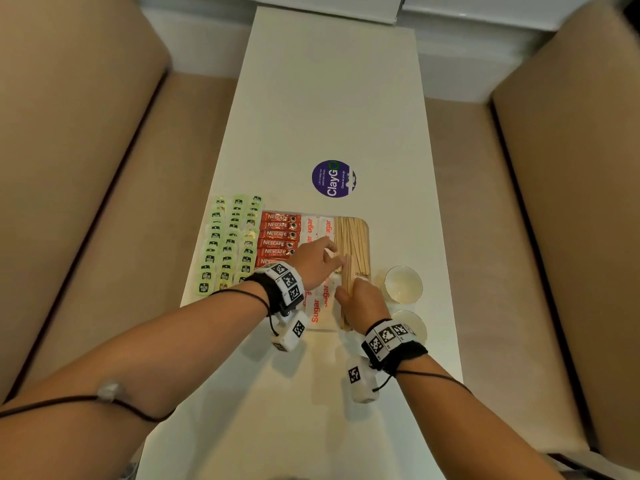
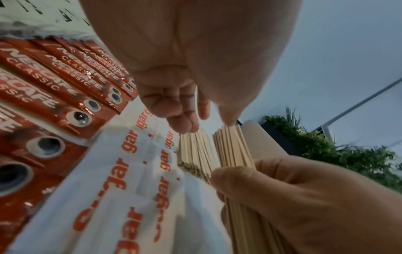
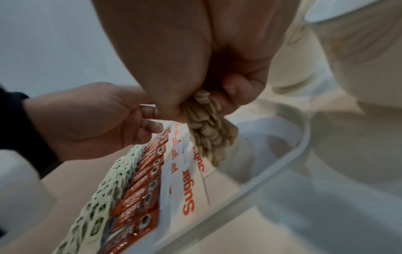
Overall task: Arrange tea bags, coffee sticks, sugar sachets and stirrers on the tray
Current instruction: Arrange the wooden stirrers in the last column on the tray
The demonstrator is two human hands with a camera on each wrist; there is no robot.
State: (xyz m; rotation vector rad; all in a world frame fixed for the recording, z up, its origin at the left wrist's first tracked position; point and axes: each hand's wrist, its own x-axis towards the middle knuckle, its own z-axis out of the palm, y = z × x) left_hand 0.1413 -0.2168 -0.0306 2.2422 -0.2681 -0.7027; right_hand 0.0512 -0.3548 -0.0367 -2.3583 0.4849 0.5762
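A white tray [image 1: 367,227] holds rows of green tea bags [image 1: 228,244], red coffee sticks [image 1: 278,235], white sugar sachets [image 1: 316,226] and a pile of wooden stirrers [image 1: 355,237] at its right end. My right hand [image 1: 346,296] grips a bundle of stirrers [image 1: 347,271] upright-tilted over the tray's near right part; their ends [image 3: 206,128] stick out below the fist. My left hand [image 1: 330,256] reaches across the sachets, its fingers loosely curled. Its thumb tip [image 2: 228,116] touches the bundle's far end [image 2: 232,147], and its fingers touch the laid pile [image 2: 195,151].
Two white cups [image 1: 403,284] [image 1: 410,327] stand just right of the tray, close to my right wrist. A purple round sticker [image 1: 333,178] lies on the long white table [image 1: 329,98] beyond the tray. Beige seats [image 1: 86,168] flank the table.
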